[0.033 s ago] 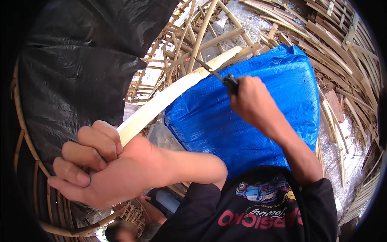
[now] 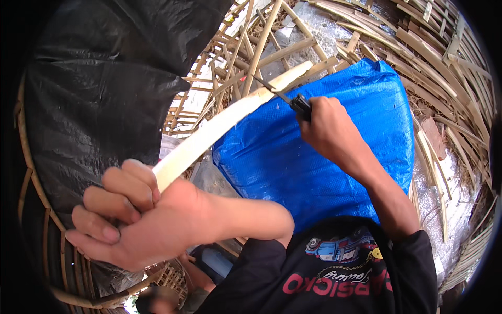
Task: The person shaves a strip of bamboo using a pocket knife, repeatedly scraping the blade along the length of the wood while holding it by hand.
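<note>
My left hand (image 2: 130,217) is closed around the near end of a long pale bamboo strip (image 2: 219,125), which slants up to the right. My right hand (image 2: 329,128) grips a knife by its black handle (image 2: 301,104). The thin blade (image 2: 269,86) lies against the far part of the strip, near its upper edge. Both forearms reach out from a black printed shirt (image 2: 334,272) at the bottom.
A blue tarp (image 2: 334,172) lies under my right arm. A black plastic sheet (image 2: 99,89) fills the left, with a curved bamboo rim (image 2: 31,172) around it. Bamboo lattice frames (image 2: 246,47) and loose slats (image 2: 439,57) pile up behind and to the right.
</note>
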Tool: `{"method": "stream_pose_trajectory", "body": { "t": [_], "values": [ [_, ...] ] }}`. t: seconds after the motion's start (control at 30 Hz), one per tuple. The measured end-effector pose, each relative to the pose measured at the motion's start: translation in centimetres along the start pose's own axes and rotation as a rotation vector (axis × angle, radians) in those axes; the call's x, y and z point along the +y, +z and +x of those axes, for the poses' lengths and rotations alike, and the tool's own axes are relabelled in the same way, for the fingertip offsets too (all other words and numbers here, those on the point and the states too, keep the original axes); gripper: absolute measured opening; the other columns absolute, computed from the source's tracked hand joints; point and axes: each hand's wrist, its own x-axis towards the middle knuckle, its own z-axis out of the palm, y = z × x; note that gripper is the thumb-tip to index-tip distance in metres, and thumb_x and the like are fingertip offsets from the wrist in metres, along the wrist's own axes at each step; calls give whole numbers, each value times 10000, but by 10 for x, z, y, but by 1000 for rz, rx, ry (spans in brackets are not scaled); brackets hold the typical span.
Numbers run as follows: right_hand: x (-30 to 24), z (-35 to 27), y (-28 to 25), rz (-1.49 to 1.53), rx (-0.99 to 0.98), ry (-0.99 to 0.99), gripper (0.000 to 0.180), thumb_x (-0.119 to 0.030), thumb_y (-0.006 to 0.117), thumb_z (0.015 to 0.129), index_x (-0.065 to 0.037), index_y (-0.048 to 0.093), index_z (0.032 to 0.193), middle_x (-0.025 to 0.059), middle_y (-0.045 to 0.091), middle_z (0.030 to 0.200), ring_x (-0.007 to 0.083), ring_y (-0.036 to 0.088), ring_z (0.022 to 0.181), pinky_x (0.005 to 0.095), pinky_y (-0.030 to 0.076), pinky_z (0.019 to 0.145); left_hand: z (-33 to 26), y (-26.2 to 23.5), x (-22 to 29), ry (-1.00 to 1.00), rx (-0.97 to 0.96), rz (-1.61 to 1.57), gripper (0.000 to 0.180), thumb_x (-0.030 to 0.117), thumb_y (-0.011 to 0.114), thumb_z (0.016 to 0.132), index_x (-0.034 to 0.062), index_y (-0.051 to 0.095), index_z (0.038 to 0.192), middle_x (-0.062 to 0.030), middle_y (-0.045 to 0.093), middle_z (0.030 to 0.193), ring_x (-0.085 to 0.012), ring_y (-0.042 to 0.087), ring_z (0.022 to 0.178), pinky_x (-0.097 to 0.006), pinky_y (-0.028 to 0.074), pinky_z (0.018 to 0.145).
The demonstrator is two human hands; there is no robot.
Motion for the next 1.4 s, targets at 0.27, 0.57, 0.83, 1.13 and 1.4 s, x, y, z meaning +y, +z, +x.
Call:
{"method": "stream_pose_trajectory", "body": {
  "t": [0.27,0.57,0.83,1.13,1.4],
  "values": [
    [-25,-20,4,125,-42,-114,244,-123,660,830,85,613,710,335,634,732,521,651,721,548,548,666,-4,-15,0,-56,-147,-142,411,315,414,1038,177,348,656,36,197,550,-90,159,424,-253,144,420],
    [-32,-27,18,86,3,-43,247,-127,652,836,91,631,722,337,632,721,521,652,722,557,546,660,-7,-21,-2,-9,-26,-43,462,364,393,1056,187,331,634,27,224,526,-94,142,415,-248,133,413],
    [-32,-39,20,113,-16,3,213,-93,640,850,99,635,759,345,605,728,519,630,740,555,516,663,-10,-25,0,-35,5,-13,460,350,355,1070,189,329,640,25,238,522,-97,152,413,-251,151,420],
    [-33,-39,24,76,34,12,269,-124,625,856,114,630,731,367,623,756,541,645,761,573,540,684,-18,-25,8,-88,-49,-67,452,323,367,1071,189,327,641,22,243,525,-92,164,416,-256,153,433],
    [-25,-38,18,81,103,16,268,-132,634,852,105,628,725,364,622,752,554,632,754,574,539,683,-20,-18,13,-197,-204,-177,439,333,376,1069,186,343,657,22,244,531,-98,166,429,-259,163,437]
  ]
}}
